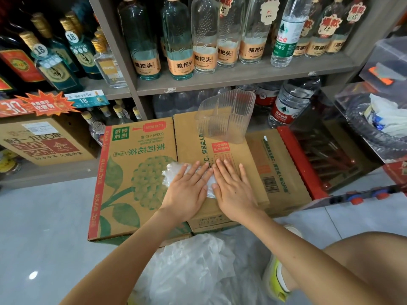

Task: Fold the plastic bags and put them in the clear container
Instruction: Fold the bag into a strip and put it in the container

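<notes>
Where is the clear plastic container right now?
In the head view, the clear ribbed plastic container stands at the far edge of the brown cardboard box, beyond the right hand, just below the grey bottle shelf.

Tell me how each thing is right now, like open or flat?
plastic bag, flattened under the left hand
left hand, open, pressing the bag
right hand, open, palm down
clear container, upright, looks empty
bag pile, crumpled on the floor
cardboard box, closed

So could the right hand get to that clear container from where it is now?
Probably yes. The clear container stands on the cardboard box straight beyond the right hand, with only bare cardboard between them. The hand lies flat and holds nothing, so it looks free to go.
</notes>
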Demonstrator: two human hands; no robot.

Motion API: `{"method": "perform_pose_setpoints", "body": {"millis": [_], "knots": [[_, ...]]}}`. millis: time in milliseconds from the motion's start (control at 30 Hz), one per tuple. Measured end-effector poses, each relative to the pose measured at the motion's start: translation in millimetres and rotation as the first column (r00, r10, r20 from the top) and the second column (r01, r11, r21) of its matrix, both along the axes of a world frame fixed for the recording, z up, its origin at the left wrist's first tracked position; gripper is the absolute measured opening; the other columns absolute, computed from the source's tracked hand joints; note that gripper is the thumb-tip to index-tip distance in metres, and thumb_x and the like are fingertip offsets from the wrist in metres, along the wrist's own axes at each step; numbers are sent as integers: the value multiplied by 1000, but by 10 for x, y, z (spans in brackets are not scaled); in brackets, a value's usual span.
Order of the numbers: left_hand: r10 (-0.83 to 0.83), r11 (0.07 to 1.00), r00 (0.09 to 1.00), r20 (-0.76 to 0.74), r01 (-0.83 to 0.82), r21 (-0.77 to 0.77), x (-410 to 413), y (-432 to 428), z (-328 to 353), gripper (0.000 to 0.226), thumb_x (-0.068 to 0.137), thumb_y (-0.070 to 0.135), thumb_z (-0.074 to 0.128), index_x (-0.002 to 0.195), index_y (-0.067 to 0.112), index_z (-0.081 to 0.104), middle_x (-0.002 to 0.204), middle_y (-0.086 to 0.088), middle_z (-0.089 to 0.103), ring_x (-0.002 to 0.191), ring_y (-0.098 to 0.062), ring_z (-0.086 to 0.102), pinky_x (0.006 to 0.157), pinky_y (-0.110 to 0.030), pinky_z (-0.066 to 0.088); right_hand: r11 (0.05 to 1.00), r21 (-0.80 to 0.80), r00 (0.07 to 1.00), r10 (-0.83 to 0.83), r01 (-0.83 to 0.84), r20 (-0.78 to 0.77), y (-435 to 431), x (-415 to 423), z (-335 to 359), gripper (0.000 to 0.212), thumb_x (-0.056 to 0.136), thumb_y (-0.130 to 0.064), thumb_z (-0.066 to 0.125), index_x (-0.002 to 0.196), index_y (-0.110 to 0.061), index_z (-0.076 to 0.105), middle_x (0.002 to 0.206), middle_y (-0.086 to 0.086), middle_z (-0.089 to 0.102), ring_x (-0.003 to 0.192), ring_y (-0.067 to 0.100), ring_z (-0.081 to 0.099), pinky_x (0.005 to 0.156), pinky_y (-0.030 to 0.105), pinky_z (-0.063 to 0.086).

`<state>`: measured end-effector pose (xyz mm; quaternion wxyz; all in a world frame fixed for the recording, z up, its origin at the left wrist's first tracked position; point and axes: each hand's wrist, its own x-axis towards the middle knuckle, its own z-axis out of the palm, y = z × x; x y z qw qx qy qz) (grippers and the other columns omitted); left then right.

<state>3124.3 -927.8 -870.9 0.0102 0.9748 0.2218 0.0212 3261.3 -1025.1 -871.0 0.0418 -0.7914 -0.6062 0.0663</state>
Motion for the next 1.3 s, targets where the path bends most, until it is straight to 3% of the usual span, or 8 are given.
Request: {"method": "perform_pose_setpoints", "body": {"millis": [333, 633, 733, 800, 867, 933, 1133, 1300], "knots": [[127, 988, 977, 169, -109, -110, -156, 191, -45, 51, 101, 28, 23, 143, 4, 39, 150, -8, 37, 142, -22, 27, 118, -33, 12, 1000, -20, 1000, -13, 13, -10, 1, -9, 1, 67, 85, -44, -16, 147, -18, -11, 160, -2, -9, 146, 14, -15, 116, 45, -13], [199, 975, 970, 138, -183, -123, -142, 122, -56, 58, 99, 34, 18, 144, 5, 40, 151, -9, 38, 143, -25, 28, 118, -30, 4, 998, -57, 1000, 26, -26, 5, 0, 27, 37, 74, 85, -48, -13, 152, -18, -4, 160, -1, -8, 146, 14, -14, 116, 49, -12], [295, 948, 952, 85, -280, -153, -65, -2, -30, 74, 91, 43, -5, 151, 9, 20, 159, -4, 15, 149, -20, 7, 116, -26, -12, 968, 124, 975, -212, 219, -72, -33, 17, 98, 71, 92, -49, 5, 149, -15, 27, 155, 5, 29, 143, 22, 25, 115, 47, 18], [383, 913, 923, 38, -372, -168, -14, -121, -24, 81, 84, 44, -18, 153, 11, 7, 161, -2, 3, 149, -18, -5, 115, -27, -16, 841, 290, 889, -449, 456, -97, -72, -24, 149, 61, 92, -51, 26, 118, -11, 63, 114, 9, 65, 105, 28, 57, 88, 42, 41], [466, 872, 884, 21, -456, -178, 34, -235, -34, 83, 80, 43, -23, 153, 11, 1, 162, -3, -3, 149, -19, -9, 115, -29, -16, 782, 269, 826, -548, 562, -133, -91, -62, 209, 51, 88, -54, 43, 97, -11, 69, 93, 8, 65, 89, 27, 56, 77, 38, 39], [527, 837, 850, 10, -516, -184, 80, -297, -46, 80, 83, 42, -23, 153, 11, -2, 162, -4, -5, 148, -19, -11, 117, -32, -14, 767, 143, 776, -591, 625, -222, -58, -74, 292, 41, 86, -50, 56, 99, -13, 67, 99, 5, 64, 98, 24, 53, 82, 36, 37], [599, 753, 792, 121, -505, -423, 21, -317, 86, 75, 91, 50, 0, 153, 8, 7, 162, -6, 6, 149, -19, -1, 117, -27, -9, 714, 96, 636, -545, 694, -547, 47, -17, 341, 4, 84, -20, 58, 87, -23, 60, 83, -7, 62, 71, 14, 52, 54, 26, 33], [740, 543, 642, 201, -393, -742, -179, -297, 401, 50, 100, 27, 47, 147, 15, 36, 154, -2, 34, 143, -21, 28, 114, -34, 24, 797, 53, 500, -325, 602, -803, 73, 160, 450, 17, 82, -8, 65, 89, -20, 55, 85, -9, 59, 80, 14, 59, 69, 32, 48]]}}
